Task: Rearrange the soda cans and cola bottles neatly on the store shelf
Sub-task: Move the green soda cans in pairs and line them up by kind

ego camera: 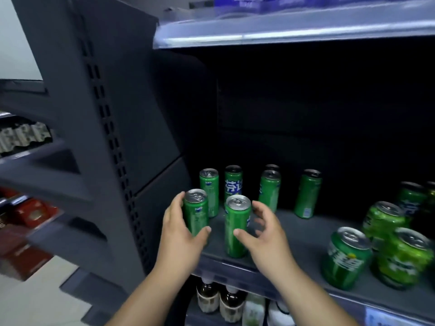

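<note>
The front can [236,229], a slim green one, stands upright at the near edge of the shelf [294,234], and everything else is placed from it.

The right hand [266,236] reaches in just right of the front can, palm turned towards it. Its thumb tip lies against the can's near side. The fingers [259,209] are spread and arched beside the can's upper right, not closed round it, so the hand is open and holds nothing. Whether the fingertips touch the can I cannot tell. The wrist is bent slightly and the bare forearm runs down to the lower right.

The left hand [181,231] is just left of the front can and grips the left can [195,212], a second slim green one standing upright. The thumb crosses that can's near side low down, and the fingers wrap round its far left side up to the rim. This forearm comes up from the bottom edge.

Behind the front can stand the rear cans [209,191], five slim green ones, upright and spaced apart. One of them is mostly hidden behind another.

Well to the right of the front can is a cluster of squat cans [346,257], green and close together, with darker ones behind.

Below the front can, on the next level down, are dark bottles [208,297].

Far to its left, past the shelf's grey post [106,128], are blurred red boxes [30,212].
</note>
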The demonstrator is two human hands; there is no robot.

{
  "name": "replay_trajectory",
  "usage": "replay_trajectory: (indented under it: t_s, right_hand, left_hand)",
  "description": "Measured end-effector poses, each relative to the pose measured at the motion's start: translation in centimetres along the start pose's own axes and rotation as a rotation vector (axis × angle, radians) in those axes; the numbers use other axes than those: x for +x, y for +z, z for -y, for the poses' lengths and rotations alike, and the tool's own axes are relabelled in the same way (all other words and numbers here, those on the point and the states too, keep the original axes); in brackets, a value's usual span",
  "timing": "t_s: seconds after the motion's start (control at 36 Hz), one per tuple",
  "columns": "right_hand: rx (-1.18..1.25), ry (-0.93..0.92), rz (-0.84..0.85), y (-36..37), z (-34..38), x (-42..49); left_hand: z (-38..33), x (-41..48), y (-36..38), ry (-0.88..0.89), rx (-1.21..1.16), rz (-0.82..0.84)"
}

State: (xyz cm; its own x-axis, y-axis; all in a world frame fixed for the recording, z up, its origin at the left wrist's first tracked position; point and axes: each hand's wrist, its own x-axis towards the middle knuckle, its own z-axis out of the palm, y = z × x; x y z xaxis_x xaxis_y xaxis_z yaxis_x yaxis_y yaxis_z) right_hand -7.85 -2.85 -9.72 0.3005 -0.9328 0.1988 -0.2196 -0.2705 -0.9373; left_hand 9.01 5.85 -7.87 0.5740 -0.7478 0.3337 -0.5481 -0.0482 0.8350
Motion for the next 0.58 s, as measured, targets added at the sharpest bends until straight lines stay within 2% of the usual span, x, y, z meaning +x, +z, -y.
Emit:
replay_trajectory:
  t_s: [0.14,0.28,0.58]
  right_hand:
    - [-0.007,-0.007,-0.088,2.4,-0.5,0.9]
    - [0.023,-0.019,-0.101,3.1,-0.5,0.7]
    - [-0.018,-0.011,-0.181,0.4,-0.8,0.2]
  left_hand:
    - [2.4,2.3,0.4,-0.009,-0.049,0.095]
    - [3.6,3.7,0.6,-0.029,-0.109,0.155]
    - [2.5,3.9,2.7,0.055,-0.097,0.292]
